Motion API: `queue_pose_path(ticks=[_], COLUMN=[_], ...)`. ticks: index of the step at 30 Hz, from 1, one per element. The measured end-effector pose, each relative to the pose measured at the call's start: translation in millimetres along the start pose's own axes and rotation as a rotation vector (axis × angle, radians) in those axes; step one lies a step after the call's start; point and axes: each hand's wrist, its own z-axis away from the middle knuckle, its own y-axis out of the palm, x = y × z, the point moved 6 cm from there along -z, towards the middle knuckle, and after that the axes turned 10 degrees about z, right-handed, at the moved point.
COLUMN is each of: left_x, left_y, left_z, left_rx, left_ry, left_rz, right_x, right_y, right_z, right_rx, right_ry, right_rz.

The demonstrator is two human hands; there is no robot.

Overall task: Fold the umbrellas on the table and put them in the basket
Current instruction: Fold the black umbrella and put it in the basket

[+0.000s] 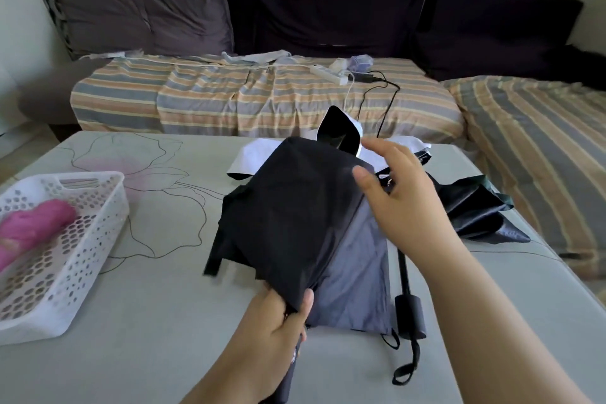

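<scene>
Two hands work on a black umbrella [288, 207] on the desk [157, 354].

The left hand [278, 328] pinches the near edge of the black umbrella's cloth, thumb on top, so its grip is pressed onto the cloth. The right hand [396, 197] is at the far right side of the black umbrella with its fingers spread and loose, holding nothing. Just right of the black umbrella lies another dark umbrella [478, 210], unfolded, with its handle [411, 315] near the person. Well to the left of the black umbrella sits the white basket [82, 256], and a pink umbrella [36, 223] lies inside it.
</scene>
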Motion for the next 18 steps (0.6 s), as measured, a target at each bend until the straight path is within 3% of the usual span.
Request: queue_pose_path(ticks=[5, 10, 18], left_x=[8.7, 4.3, 0.6], left_y=[3.9, 8.9, -2.8], left_z=[3.5, 5.0, 5.0], left_rx=[0.002, 0.047, 0.008], left_ry=[0.123, 0.164, 0.162], left_rz=[-0.18, -0.146, -0.146], right_x=[15.8, 28.2, 32.1], right_y=[6.8, 8.4, 7.9], right_z=[-42.1, -78.1, -80.9], right_rx=[0.17, 0.478, 0.555], right_ry=[-0.129, -0.117, -0.117], right_rz=[0.249, 0.278, 0.248])
